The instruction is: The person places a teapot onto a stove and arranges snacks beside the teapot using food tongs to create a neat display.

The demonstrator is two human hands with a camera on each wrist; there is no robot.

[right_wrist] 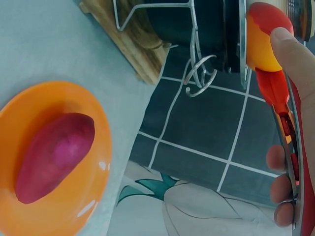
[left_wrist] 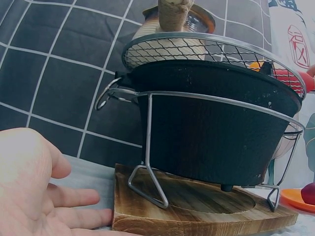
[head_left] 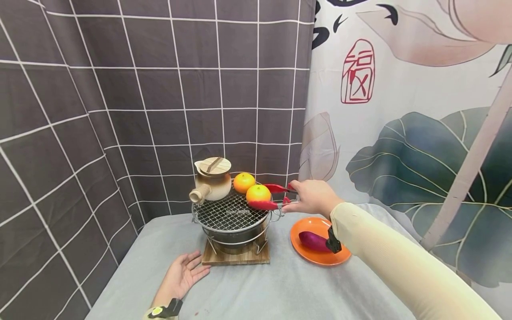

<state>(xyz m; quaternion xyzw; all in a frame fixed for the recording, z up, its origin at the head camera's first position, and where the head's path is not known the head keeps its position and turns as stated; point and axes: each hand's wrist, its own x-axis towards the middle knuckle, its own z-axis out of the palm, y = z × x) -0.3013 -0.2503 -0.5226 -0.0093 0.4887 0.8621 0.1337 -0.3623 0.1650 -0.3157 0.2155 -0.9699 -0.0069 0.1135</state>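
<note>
My right hand (head_left: pixel 306 196) grips red tongs (head_left: pixel 276 198) over the right rim of a small grill. The tongs' tips lie on either side of the nearer orange (head_left: pixel 258 192), which sits on the wire mesh (head_left: pixel 228 213). In the right wrist view one red tip (right_wrist: pixel 273 83) lies against that orange (right_wrist: pixel 258 51). A second orange (head_left: pixel 244 181) and a clay pot (head_left: pixel 212 180) with a wooden lid also stand on the mesh. My left hand (head_left: pixel 186 271) rests palm up and holds nothing, on the cloth beside the grill's wooden board (head_left: pixel 236 258).
An orange plate (head_left: pixel 308 255) with a purple sweet potato (head_left: pixel 314 241) lies right of the grill, under my right forearm. Grey cloth (head_left: pixel 260 293) covers the table. A tiled wall and a printed curtain stand close behind. The black grill bowl (left_wrist: pixel 216 128) sits in a wire stand.
</note>
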